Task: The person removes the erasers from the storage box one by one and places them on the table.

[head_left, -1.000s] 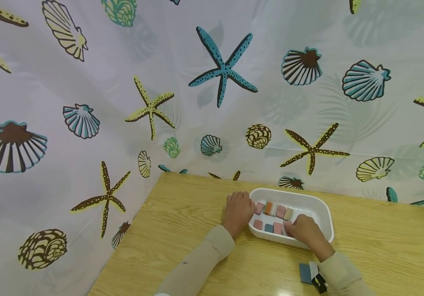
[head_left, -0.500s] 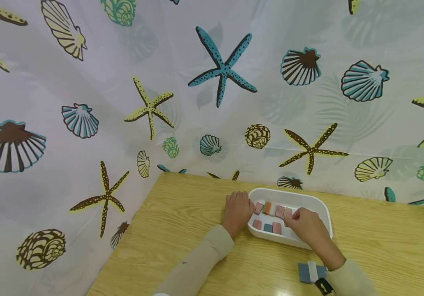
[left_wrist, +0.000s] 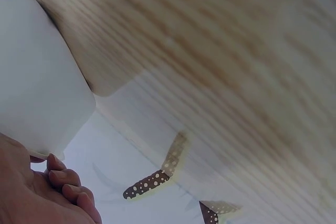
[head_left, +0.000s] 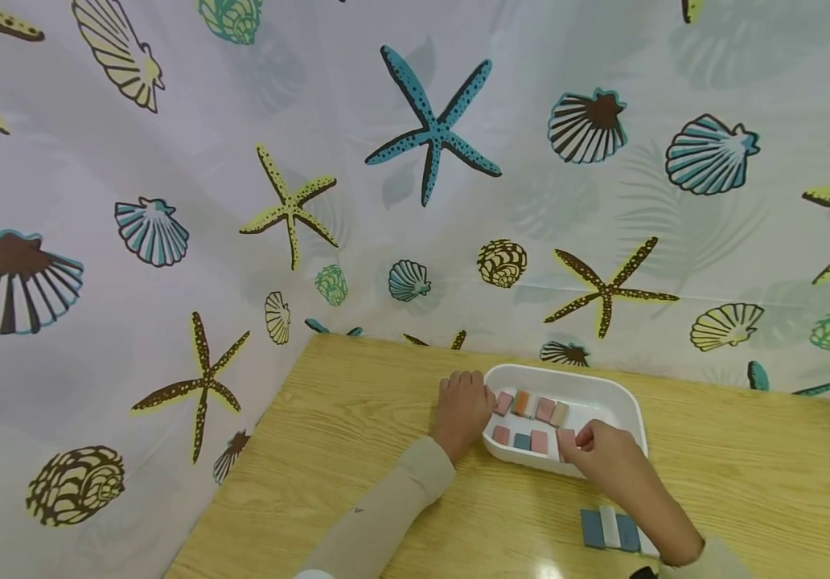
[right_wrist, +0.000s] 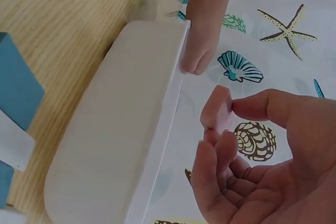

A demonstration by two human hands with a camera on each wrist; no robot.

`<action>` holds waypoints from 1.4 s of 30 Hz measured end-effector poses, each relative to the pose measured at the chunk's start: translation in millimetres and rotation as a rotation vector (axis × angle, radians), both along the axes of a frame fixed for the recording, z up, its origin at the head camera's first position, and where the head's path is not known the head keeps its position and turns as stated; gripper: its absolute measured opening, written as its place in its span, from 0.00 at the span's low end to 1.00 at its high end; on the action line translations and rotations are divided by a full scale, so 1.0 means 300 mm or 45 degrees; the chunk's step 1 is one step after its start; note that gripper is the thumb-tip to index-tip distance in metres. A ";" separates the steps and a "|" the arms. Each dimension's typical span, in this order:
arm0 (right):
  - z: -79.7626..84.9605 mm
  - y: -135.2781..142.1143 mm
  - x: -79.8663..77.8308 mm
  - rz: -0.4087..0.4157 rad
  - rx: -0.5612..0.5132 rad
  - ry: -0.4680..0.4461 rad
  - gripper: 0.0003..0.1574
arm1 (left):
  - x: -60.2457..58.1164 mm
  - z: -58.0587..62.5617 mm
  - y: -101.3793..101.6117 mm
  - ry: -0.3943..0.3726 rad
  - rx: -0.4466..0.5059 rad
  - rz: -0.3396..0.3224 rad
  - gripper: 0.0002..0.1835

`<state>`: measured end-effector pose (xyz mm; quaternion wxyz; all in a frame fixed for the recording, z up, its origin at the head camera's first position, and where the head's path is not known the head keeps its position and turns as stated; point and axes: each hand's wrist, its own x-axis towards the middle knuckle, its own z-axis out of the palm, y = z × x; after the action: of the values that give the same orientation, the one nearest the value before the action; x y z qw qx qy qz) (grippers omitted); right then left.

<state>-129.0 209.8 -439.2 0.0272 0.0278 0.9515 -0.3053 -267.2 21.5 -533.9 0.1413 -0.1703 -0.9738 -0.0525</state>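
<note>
A white oval tub (head_left: 628,400) stands on the table near the back. My left hand (head_left: 462,408) grips its left end, thumb and fingertips at the rim; the left wrist view shows those fingers (left_wrist: 64,178) curled at the edge. My right hand (head_left: 610,453) pinches a pink block (right_wrist: 216,107) between thumb and fingertips, over the tub's front part. Two rows of small blocks lie inside: a pink block (head_left: 503,403), an orange block (head_left: 521,402), another pink one and a tan block (head_left: 560,414) behind; pink blocks and a blue-grey block (head_left: 521,441) in front.
Blue-grey pieces (head_left: 592,528) and a white piece (head_left: 610,527) lie on the wooden table (head_left: 357,402), in front of the tub by the right forearm. A curtain (head_left: 357,241) printed with shells and starfish hangs along the left and back.
My right hand took the pink block up from the front row, raised it towards the back row, then brought it back over the front side. The left hand has stayed on the tub.
</note>
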 end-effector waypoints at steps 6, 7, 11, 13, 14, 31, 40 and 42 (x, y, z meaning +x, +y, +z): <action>-0.011 0.010 0.040 0.018 -0.002 -0.079 0.28 | 0.004 -0.003 -0.004 0.045 0.031 -0.019 0.13; -0.013 0.011 0.046 0.022 -0.001 -0.095 0.29 | 0.004 -0.002 -0.005 0.051 0.035 -0.023 0.13; -0.025 0.008 0.072 0.042 -0.012 -0.136 0.25 | 0.004 0.002 -0.006 0.049 0.046 -0.027 0.13; -0.037 0.006 0.081 0.055 -0.024 -0.149 0.21 | 0.003 0.004 -0.005 0.043 0.047 -0.023 0.13; -0.044 0.005 0.084 0.060 -0.033 -0.152 0.20 | 0.002 0.005 -0.004 0.037 0.048 -0.020 0.13; -0.149 -0.014 0.123 0.020 -0.069 -0.213 0.19 | 0.001 -0.003 -0.005 0.045 0.054 -0.024 0.13; -0.181 -0.022 0.132 0.029 -0.012 -0.240 0.25 | 0.003 0.007 -0.003 0.011 0.064 -0.016 0.13; -0.187 -0.024 0.132 0.031 -0.009 -0.239 0.27 | 0.005 0.011 -0.002 0.001 0.069 -0.019 0.13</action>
<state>-89.3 202.5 -495.4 0.1202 0.0445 0.9439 -0.3043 -265.7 20.9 -530.6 0.1459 -0.1735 -0.9707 -0.0799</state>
